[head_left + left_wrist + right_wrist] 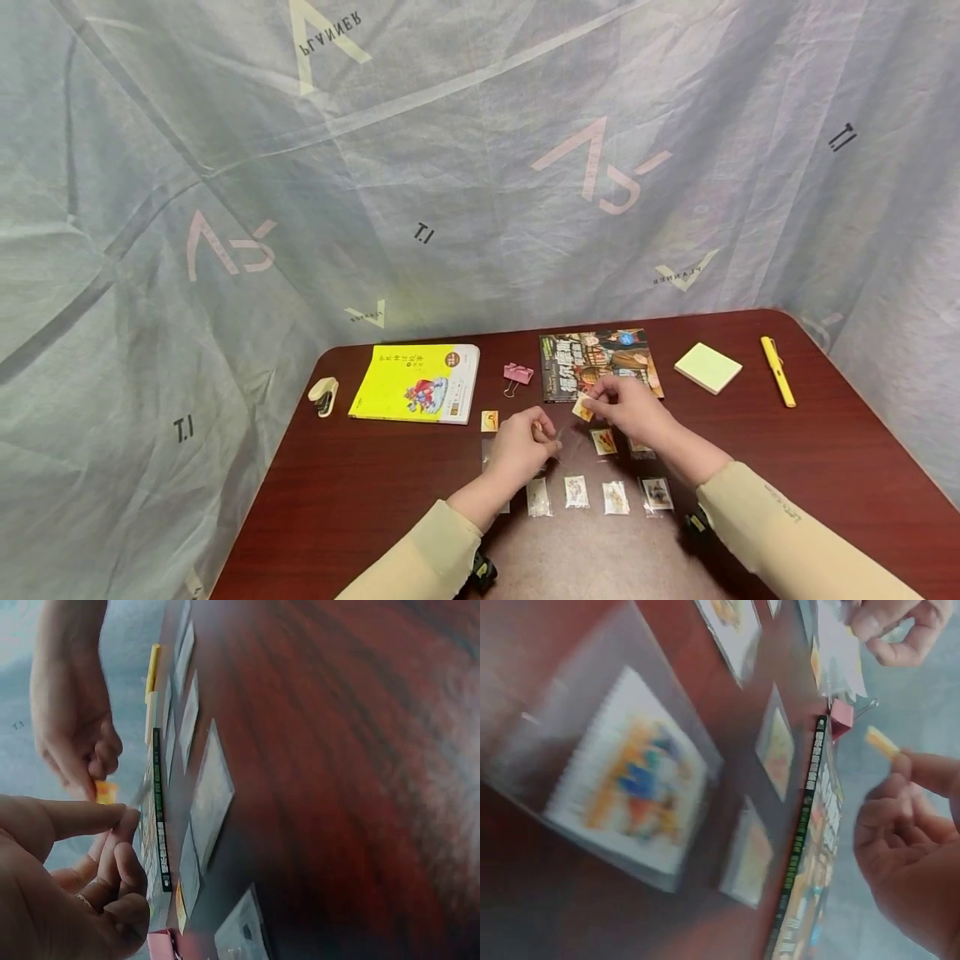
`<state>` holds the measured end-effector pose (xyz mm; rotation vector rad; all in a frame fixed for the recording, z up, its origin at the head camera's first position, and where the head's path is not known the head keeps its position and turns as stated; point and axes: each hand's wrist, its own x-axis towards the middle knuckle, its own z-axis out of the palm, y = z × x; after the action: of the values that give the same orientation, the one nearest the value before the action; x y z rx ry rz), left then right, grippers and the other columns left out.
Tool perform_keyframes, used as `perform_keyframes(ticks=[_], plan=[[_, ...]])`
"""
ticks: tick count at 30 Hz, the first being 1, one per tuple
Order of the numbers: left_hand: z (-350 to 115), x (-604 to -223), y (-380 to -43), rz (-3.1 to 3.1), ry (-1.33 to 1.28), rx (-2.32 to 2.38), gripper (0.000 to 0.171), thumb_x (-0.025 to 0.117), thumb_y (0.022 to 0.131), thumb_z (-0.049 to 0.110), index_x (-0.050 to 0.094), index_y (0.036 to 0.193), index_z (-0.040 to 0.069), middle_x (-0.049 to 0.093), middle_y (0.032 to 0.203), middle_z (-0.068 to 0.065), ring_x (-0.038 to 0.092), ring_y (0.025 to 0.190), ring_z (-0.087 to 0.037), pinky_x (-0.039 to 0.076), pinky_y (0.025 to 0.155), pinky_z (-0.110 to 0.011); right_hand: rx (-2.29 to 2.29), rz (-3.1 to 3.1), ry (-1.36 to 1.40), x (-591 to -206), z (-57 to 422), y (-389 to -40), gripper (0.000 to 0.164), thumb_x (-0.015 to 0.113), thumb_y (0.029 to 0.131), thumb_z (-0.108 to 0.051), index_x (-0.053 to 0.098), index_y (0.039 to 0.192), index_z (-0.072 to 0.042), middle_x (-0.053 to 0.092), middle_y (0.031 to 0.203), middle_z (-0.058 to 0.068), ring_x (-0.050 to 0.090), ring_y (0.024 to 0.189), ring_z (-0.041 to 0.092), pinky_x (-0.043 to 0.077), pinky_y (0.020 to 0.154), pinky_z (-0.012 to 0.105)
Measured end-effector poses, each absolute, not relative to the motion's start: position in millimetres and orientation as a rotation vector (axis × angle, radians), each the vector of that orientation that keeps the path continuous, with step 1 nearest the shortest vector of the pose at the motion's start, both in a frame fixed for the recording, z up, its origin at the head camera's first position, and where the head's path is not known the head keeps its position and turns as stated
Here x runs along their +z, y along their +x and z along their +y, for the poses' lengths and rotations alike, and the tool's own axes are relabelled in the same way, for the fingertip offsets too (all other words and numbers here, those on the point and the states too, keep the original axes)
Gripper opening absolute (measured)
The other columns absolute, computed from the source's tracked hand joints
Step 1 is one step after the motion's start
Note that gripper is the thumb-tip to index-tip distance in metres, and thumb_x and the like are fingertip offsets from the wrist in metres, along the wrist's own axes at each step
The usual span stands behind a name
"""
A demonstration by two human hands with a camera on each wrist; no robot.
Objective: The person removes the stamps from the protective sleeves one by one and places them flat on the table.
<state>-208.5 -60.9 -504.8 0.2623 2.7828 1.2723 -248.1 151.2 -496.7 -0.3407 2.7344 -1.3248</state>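
Note:
My right hand [630, 408] pinches a small orange-and-white stamp [582, 407] between thumb and fingertips, held up near the dark comic-style book. To its left, my left hand [521, 446] pinches a clear plastic sleeve [841, 649] by its edge; the sleeve is thin and barely shows in the head view. A small gap separates stamp and sleeve. Below the hands lies a row of stamps in clear sleeves, among them one at the middle [576, 492] and one at the right [657, 494]. Another sleeved stamp [603, 442] lies under my right hand, and an orange stamp [489, 421] beyond my left.
Along the back of the table [337, 517] are a white stapler [323, 396], a yellow book [397, 383], a pink binder clip [518, 375], the dark illustrated book [558, 367], a pale green notepad [708, 367] and a yellow pen [777, 372]. A grey curtain [465, 167] hangs behind.

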Motion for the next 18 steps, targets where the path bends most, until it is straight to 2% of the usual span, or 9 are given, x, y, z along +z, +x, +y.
perform_keyframes(ticks=[5,10,18], plan=[[-54,-508,-204,2.911,0.286,1.082,0.016,0.075,0.070,0.015,0.059,0.073,0.018,0.055,0.056,0.014,0.050,0.052,-0.001,0.038,0.049,-0.023,-1.138,2.695,-0.341,-494,142,-259,0.011,0.065,0.086,-0.018,0.064,0.077,-0.010,0.060,0.065,0.002,0.051,0.054,0.016,0.041,0.049,0.030],[-49,-511,-202,3.025,0.333,0.893,0.018,0.074,0.068,0.015,0.056,0.067,0.020,0.050,0.054,0.012,0.049,0.052,-0.008,0.036,0.048,-0.025,-0.900,2.751,-0.371,-494,129,-263,0.013,0.067,0.084,-0.016,0.063,0.071,-0.011,0.058,0.061,-0.001,0.047,0.050,0.015,0.038,0.048,0.028],[-43,-511,-200,3.079,0.366,0.667,0.017,0.069,0.065,0.011,0.054,0.068,0.019,0.047,0.056,0.009,0.045,0.051,-0.010,0.033,0.047,-0.026,-0.601,2.865,-0.442,-500,112,-268,0.027,0.071,0.080,-0.015,0.057,0.057,-0.012,0.049,0.050,0.000,0.041,0.044,0.015,0.033,0.045,0.028]])
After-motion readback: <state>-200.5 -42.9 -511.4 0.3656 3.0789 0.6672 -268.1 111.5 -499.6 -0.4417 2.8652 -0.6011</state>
